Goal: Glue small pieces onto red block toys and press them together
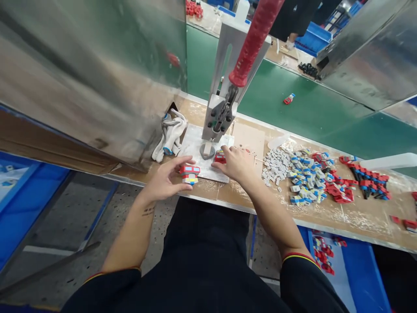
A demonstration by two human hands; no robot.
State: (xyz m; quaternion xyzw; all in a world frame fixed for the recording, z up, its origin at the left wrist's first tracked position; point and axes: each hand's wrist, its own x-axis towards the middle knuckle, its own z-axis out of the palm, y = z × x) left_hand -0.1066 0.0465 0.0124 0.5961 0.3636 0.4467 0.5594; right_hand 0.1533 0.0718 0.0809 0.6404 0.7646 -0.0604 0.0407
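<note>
Dark shirt (211, 274) cloth fills the foreground, its sleeves edged in red and yellow, and both bare forearms reach from it to a narrow brown desk (215, 198). At the front edge, the left hand (162, 180) is partly open, thumb and fingers curved around a red toy (190, 173) with pale blue, grey and yellow parts, which sits between them. Opposite, the right hand (239, 165) is bent inward, thumb and fingertips pinching a smaller-looking red piece (220, 156) that they partly cover, over the pale board (190, 141). Between the two hands, a round grey block (205, 154) rests on that board with a light piece on top, just under a metal press (220, 115) whose long red handle (250, 43) slants up. Crumpled white gloves (171, 134) lie left of the board. To the right, small grey pieces (276, 167) are heaped beside a pile of white, blue and yellow parts (306, 178), then red parts (340, 187) and red-and-black ones (368, 179). Beyond the desk, one more small toy (289, 99) lies on a green belt (312, 115). Below right, a blue bin (361, 269) holds red pieces.
</note>
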